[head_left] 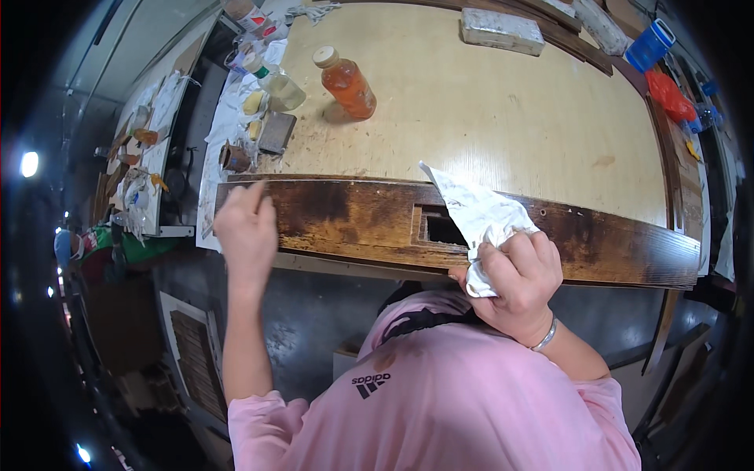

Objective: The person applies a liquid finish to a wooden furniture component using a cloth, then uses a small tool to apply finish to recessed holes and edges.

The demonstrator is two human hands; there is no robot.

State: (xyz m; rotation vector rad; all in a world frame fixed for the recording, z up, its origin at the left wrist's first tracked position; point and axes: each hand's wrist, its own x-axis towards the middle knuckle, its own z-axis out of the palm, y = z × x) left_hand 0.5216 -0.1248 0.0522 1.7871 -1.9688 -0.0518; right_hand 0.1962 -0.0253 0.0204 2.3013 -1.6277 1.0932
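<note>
While the right hand (520, 275) clenches a crumpled white cloth (481, 212), the left hand (247, 225) curls over the long wooden board (353, 218).
Left of the right hand's fist, a rectangular cutout (444, 228) opens in the board's glossy, dark-blotched grain. Whether the left hand pinches anything cannot be told; beyond it lies a flat grey block (277, 133) near a rounded amber bottle (349, 88).

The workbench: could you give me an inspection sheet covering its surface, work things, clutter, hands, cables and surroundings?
Surface: pale tabletop, brownish smudge toward the right.
Job's things: dark-stained board with a rectangular opening; white cloth.
Clutter: bottle of orange liquid and grey block, both left of centre.
Hands: right hand grips the cloth; left hand at the board's left end, contact unclear.
Cables: nothing seen clearly.
Surroundings: cluttered second table at left.
</note>
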